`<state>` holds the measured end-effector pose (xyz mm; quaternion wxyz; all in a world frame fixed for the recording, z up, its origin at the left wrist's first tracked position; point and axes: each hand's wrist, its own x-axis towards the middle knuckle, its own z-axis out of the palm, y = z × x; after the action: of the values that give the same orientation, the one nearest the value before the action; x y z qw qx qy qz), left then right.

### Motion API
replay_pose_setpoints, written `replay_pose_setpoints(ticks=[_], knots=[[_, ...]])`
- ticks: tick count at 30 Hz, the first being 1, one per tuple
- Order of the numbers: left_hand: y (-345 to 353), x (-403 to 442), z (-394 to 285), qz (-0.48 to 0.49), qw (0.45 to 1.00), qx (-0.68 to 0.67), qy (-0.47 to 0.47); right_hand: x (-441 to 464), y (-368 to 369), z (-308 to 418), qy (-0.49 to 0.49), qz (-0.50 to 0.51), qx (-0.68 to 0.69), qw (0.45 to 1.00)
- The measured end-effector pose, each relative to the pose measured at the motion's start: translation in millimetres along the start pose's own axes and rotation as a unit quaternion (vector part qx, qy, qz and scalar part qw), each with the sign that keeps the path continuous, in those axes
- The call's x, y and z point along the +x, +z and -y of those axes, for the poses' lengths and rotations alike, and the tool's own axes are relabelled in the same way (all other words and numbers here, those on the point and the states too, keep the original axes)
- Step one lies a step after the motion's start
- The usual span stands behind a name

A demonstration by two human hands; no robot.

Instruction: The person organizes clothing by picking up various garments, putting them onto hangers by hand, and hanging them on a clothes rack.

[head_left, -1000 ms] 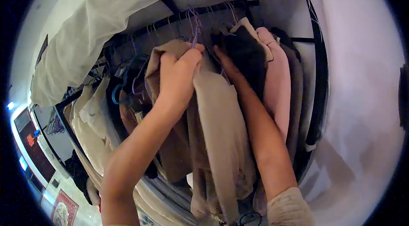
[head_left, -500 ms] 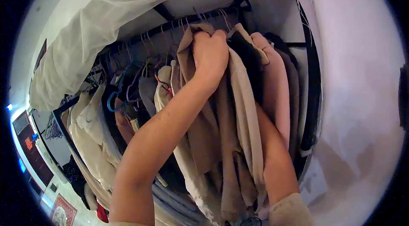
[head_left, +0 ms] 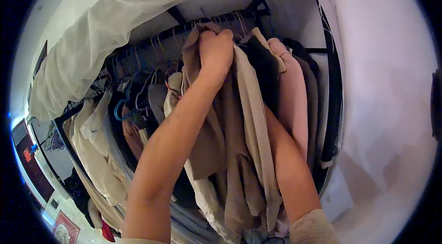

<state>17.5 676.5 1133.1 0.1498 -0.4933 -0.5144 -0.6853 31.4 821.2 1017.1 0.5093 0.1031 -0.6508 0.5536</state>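
My left hand [head_left: 216, 51] is closed on the collar of a brown coat [head_left: 209, 147] just below the rail. The coat hangs with its front towards me. My right forearm [head_left: 294, 175] reaches in behind a beige knitted garment [head_left: 255, 101], which hides the right hand and its fingers. Right of that hang a black garment [head_left: 262, 67] and a pink one [head_left: 292, 92]. On the left of the brown coat is a cream garment [head_left: 202, 202].
A dark metal rail [head_left: 163, 34] carries several hangers and clothes. A blue hanger [head_left: 120, 108] shows on the left. Sheer white fabric [head_left: 87, 55] drapes over the rack's top. A white wall [head_left: 382, 83] stands at the right, and a patterned rug [head_left: 66, 228] lies at lower left.
My left hand and the brown coat's collar have shifted left and slightly down. The beige garment beside it and my right forearm have moved a little left too.
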Motion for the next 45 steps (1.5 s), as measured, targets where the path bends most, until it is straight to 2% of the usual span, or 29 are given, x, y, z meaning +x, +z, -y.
replay_pose_setpoints(ticks=[2,5,6,9,10,13,14,17,18,20,21,23,25,26,28,29,32,35,37,39,41,42,45], knots=[[-5,7,7,0.017,0.998,-0.035,-0.045,14,8,-11,0.002,-0.003,-0.01,1.0],[-7,-2,23,0.018,0.994,-0.014,-0.105,19,6,-20,0.009,-0.014,-0.013,1.0],[3,11,62,-0.014,0.995,-0.03,-0.096,17,6,-16,0.009,-0.016,-0.013,1.0],[-5,-17,37,0.006,0.992,-0.034,-0.125,-2,7,-23,0.028,-0.022,-0.014,0.999],[-6,-20,33,0.02,0.995,-0.023,-0.099,-13,6,-25,0.036,-0.023,-0.011,0.999],[-16,-52,0,0.048,0.988,-0.033,-0.146,-57,3,-35,0.073,-0.027,-0.003,0.997],[-22,-58,-3,0.047,0.986,0.008,-0.16,-75,2,-39,0.088,-0.028,0.0,0.996],[-69,-104,-24,0.085,0.987,0.0,-0.135,-138,-4,-49,0.135,-0.042,0.021,0.99],[-88,-120,-15,0.086,0.996,0.011,-0.038,-161,-6,-54,0.154,-0.052,0.027,0.986],[-132,-163,-15,0.109,0.994,-0.017,-0.018,-200,-15,-50,0.17,-0.078,0.027,0.982],[-156,-187,-27,0.131,0.985,-0.056,-0.097,-223,-20,-44,0.172,-0.094,0.018,0.98],[-186,-229,-24,0.133,0.978,-0.068,-0.145,-255,-26,-16,0.107,-0.127,-0.07,0.984],[-216,-264,-2,0.17,0.967,-0.098,-0.164,-275,-7,20,-0.025,-0.144,-0.226,0.963],[-224,-276,6,0.182,0.959,-0.095,-0.193,-281,15,42,-0.119,-0.136,-0.323,0.929],[-239,-296,31,0.2,0.945,-0.085,-0.243,-288,49,44,-0.141,-0.026,-0.531,0.835],[-245,-304,45,0.2,0.941,-0.095,-0.254,-290,62,44,-0.148,0.033,-0.622,0.768],[-268,-320,62,0.205,0.931,-0.093,-0.286,-272,38,-9,0.03,0.0,-0.56,0.828],[-302,-343,80,0.233,0.925,-0.119,-0.277,-265,16,-61,0.243,-0.212,-0.46,0.827],[-318,-359,89,0.244,0.907,-0.136,-0.314,-270,-6,-155,0.2,-0.284,-0.38,0.857],[-333,-373,98,0.261,0.892,-0.148,-0.337,-275,-2,-169,0.218,-0.256,-0.396,0.854],[-355,-382,109,0.312,0.872,-0.169,-0.337,-278,25,-132,0.296,-0.122,-0.5,0.805],[-365,-384,107,0.335,0.861,-0.188,-0.333,-286,32,-122,0.252,-0.141,-0.481,0.828],[-393,-399,121,0.41,0.822,-0.191,-0.346,-317,100,-45,0.327,-0.111,-0.631,0.695]])
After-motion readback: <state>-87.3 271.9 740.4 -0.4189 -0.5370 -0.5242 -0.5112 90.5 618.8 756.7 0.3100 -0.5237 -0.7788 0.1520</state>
